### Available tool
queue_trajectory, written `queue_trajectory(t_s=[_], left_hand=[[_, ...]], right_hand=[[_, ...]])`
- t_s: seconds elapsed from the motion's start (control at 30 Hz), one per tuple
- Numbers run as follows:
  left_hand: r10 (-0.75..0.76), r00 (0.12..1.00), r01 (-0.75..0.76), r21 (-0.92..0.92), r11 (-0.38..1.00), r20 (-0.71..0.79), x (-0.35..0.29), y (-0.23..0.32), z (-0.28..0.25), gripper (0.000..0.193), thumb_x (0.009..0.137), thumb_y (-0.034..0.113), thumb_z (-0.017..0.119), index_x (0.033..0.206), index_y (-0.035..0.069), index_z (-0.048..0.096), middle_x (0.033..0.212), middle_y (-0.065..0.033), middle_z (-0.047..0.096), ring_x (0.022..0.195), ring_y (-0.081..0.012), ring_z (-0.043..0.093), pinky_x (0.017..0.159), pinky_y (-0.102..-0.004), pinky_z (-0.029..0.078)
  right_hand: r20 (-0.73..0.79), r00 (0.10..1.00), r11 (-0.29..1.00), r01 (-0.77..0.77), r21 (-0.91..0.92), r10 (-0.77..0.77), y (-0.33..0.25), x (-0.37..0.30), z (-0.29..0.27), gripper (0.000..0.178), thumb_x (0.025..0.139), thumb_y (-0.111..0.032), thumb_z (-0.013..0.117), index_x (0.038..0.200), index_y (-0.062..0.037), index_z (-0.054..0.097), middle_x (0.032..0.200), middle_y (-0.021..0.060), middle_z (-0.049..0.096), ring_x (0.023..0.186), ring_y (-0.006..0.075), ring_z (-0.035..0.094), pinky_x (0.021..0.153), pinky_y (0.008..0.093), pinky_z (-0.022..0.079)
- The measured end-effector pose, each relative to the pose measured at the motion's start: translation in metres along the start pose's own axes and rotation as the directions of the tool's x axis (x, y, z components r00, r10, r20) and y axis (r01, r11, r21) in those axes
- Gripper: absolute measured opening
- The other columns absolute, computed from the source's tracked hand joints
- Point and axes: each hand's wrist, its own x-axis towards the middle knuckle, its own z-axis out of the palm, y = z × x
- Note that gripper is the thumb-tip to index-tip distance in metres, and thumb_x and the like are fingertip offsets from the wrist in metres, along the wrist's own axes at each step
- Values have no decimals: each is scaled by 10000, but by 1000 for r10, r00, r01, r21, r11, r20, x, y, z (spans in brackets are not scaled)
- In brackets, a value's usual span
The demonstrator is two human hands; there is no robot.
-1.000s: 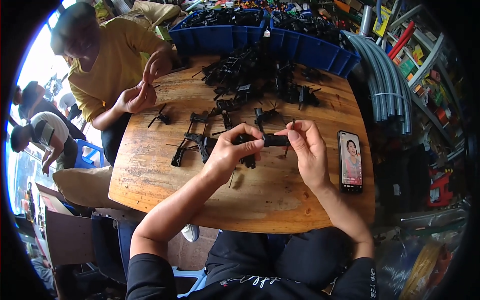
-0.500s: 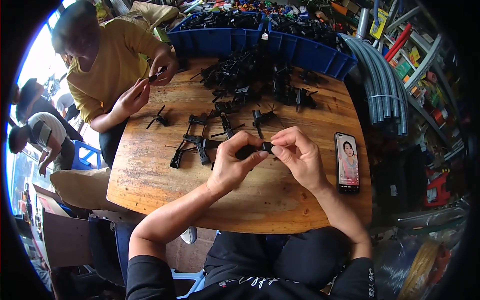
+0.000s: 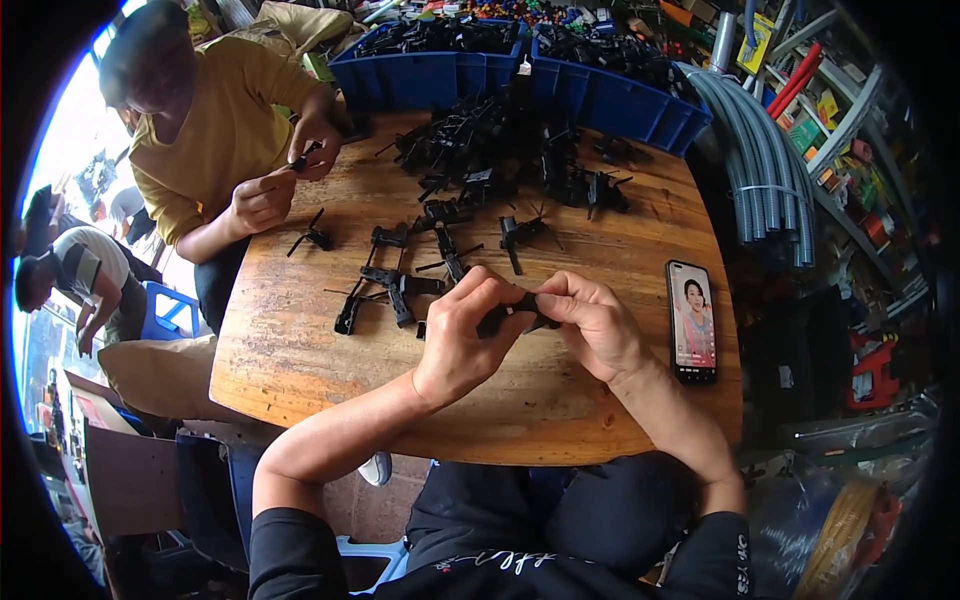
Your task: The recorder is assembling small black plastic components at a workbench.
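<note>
My left hand [image 3: 462,335] and my right hand [image 3: 592,325] meet above the wooden table [image 3: 300,350], both pinching one small black plastic part [image 3: 512,314] between the fingertips. Much of the part is hidden by my fingers. Several similar black parts [image 3: 395,285] lie loose on the table just left of my hands. A larger heap of black parts [image 3: 500,160] sits farther back at the middle of the table.
A phone [image 3: 691,320] with a lit screen lies right of my right hand. Blue bins [image 3: 600,95] of black parts line the far edge. A person in a yellow shirt [image 3: 215,140] works at the far left, handling a small black part. Grey hoses [image 3: 765,170] stand at right.
My hands with the part have drawn slightly nearer to me and closer together. The person in yellow has brought both hands together over a part.
</note>
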Motion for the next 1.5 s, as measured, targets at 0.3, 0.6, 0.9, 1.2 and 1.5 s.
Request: queue_trajectory(t_s=[0.3,0.6,0.9,1.2,1.5], left_hand=[[-636,733,636,-575,515,242,11,-12,-14,128,810,131,649,860,33,583,700,-18,569,610,-99,534,583,-208,432],[-620,699,689,-570,448,357,5,-19,-5,125,822,120,650,863,8,613,724,-27,594,631,-77,550,553,-208,418],[-641,710,702,-366,610,293,-4,-13,1,182,835,151,638,899,-15,601,728,-17,587,649,-65,520,571,-200,405],[-616,750,661,-280,696,241,1,-9,-1,179,809,138,653,894,-12,604,710,-28,592,635,-62,524,542,-205,412],[-163,979,159,-40,986,-125,12,-4,-26,438,803,348,622,1031,-21,556,881,-90,548,774,-152,546,691,-284,440]], right_hand=[[104,988,847,151,-509,-114,-13,-4,13,303,851,-141,609,1104,1,523,993,80,588,862,148,568,789,261,451],[562,678,-407,397,-823,-474,3,-2,16,539,683,-41,686,1176,42,484,893,115,530,776,253,545,703,346,480],[448,757,-295,343,-892,-476,10,1,15,387,706,-27,646,1060,24,498,851,135,534,783,292,580,670,368,489],[406,775,-168,373,-912,-484,9,5,12,309,713,-32,647,989,15,516,834,167,578,712,325,609,575,368,504],[43,952,935,-305,182,302,-2,25,57,291,928,-333,446,1074,-90,509,973,45,546,892,162,586,735,337,522]])
